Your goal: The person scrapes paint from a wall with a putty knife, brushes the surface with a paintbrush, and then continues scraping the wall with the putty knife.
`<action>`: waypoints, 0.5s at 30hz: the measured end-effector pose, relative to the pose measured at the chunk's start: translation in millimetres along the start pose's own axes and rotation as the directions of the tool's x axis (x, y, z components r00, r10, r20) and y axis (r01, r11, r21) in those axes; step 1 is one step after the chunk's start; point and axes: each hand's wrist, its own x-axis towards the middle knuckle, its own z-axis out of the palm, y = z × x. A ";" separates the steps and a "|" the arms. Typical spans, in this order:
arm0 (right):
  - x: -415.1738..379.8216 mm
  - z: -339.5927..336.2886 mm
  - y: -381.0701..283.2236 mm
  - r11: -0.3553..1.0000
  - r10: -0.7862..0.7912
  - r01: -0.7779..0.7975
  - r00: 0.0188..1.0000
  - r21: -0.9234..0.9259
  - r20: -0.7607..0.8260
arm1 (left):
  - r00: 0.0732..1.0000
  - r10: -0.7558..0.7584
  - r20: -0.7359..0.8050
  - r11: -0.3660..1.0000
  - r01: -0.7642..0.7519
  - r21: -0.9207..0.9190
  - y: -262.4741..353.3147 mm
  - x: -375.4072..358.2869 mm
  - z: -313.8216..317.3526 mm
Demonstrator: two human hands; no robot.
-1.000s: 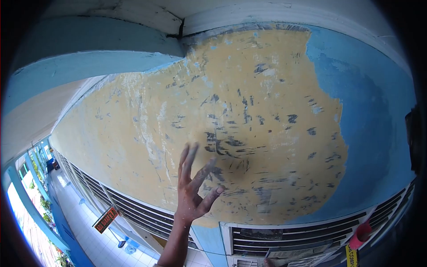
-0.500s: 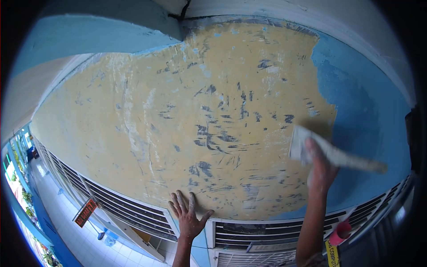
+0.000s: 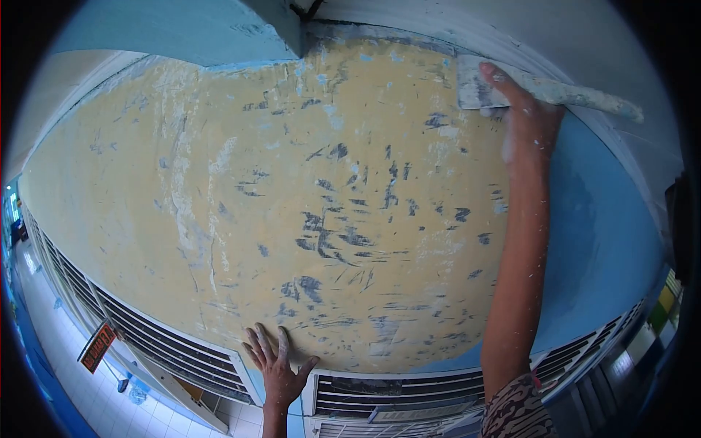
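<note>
Head view has both of our hands up at a big tan patch of wall [image 3: 350, 153], and we've got them doing pretty different things. Our right hand [image 3: 537, 120] is closed around a wide scraper [image 3: 476, 86], thumb laid along the blade, with the pale, paint-blotched handle poking out to the right past our wrist. The scraper is way up at the top right of the tan patch, blade over the tan surface just under the whitish ceiling edge. We can't tell how hard the blade is pressing, or whether its whole edge touches. There's some white stuff along the side of that hand, little white specks up the forearm, and a patterned sleeve [image 3: 517, 409] at the bottom.

Our left hand [image 3: 277, 372] holds nothing: it's wide, fingers fanned out with greyish tips, up against the bottom edge of the tan patch, right by the gap between two slatted windows [image 3: 394, 388] [image 3: 164, 339].

Wall's pretty rough, folks: dark smudges bunched around the middle, pale streaks on the left, bits of light blue near the top. Blue paint [image 3: 584, 226] borders it on the right, a light blue beam [image 3: 175, 36] juts in at upper left, and an orange-and-black sign [image 3: 96, 347] sits tilted at lower left above the tiled floor [image 3: 157, 420].
</note>
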 end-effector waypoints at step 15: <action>-0.5 9.4 -5.1 0.998 0.013 -0.019 0.996 0.067 0.090 | 1.000 0.013 -0.013 1.000 -0.013 -0.018 0.3 -1.1 -2.5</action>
